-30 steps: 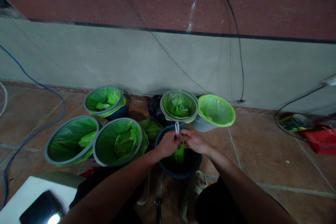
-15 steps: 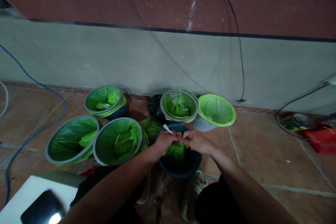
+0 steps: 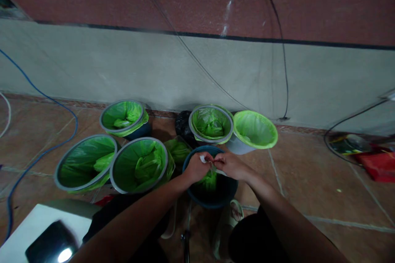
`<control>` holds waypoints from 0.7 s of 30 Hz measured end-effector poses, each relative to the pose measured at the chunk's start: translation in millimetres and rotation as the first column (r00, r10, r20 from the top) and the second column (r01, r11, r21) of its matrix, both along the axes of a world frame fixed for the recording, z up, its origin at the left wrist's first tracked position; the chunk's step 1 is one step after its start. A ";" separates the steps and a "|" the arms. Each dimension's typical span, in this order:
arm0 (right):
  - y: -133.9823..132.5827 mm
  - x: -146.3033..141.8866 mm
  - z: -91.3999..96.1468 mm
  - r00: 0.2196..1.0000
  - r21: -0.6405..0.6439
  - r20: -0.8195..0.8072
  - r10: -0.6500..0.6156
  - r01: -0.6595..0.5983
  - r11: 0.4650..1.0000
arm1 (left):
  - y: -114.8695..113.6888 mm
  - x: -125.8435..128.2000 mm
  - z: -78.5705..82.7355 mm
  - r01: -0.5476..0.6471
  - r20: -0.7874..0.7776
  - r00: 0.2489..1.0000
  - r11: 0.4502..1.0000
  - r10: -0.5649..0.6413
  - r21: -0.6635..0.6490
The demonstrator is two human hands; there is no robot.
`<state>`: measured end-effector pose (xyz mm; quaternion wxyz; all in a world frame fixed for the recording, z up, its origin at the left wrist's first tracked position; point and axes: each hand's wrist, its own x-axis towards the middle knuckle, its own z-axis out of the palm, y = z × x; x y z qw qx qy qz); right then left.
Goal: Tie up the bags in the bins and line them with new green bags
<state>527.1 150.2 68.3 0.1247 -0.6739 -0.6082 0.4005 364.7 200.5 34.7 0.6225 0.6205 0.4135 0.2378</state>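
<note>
My left hand [image 3: 197,167] and my right hand [image 3: 231,165] meet fingertip to fingertip over a dark blue bucket [image 3: 212,204]. Both are closed, pinching the gathered top of a green plastic bag [image 3: 208,181] that hangs down into the bucket. A narrow white strip [image 3: 220,172] shows beneath my right fingers, and a small white end pokes out by my left fingers. Whether these are one piece is hidden by the fingers. Just behind the bucket stand a grey-rimmed bin [image 3: 191,127] and a pale bin [image 3: 238,146], both lined with green bags.
Several more lined bins, one a grey-rimmed bin [image 3: 115,172], stand to the left. A black bag [image 3: 182,126] lies by the wall. At lower left a phone [image 3: 51,243] with its light on rests on a white box [image 3: 29,224]. A blue cable [image 3: 46,152] crosses the floor.
The white strip, which stuck up beyond my left fingers, now shows mostly under my right fingers. My left hand has turned slightly; both hands stay over the bucket.
</note>
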 end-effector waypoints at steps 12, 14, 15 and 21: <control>0.5 -8.3 -5.4 0.995 -0.153 -0.079 -0.053 0.041 0.987 | -12.8 -1.5 0.6 0.050 -0.155 0.988 0.977 -0.017 0.210; 0.7 -7.5 -9.0 0.985 -0.181 -0.159 -0.065 0.036 0.983 | -13.8 -2.3 4.4 0.046 -0.172 0.985 0.981 -0.013 0.188; 0.9 -6.9 -10.7 0.978 -0.189 -0.199 -0.068 0.029 0.982 | -13.6 -2.6 5.4 0.039 -0.181 0.983 0.984 -0.008 0.172; 1.5 -4.8 -18.4 0.938 -0.178 -0.331 -0.103 0.045 0.983 | -2.0 -3.2 -2.5 0.062 -0.166 0.985 0.995 -0.048 0.079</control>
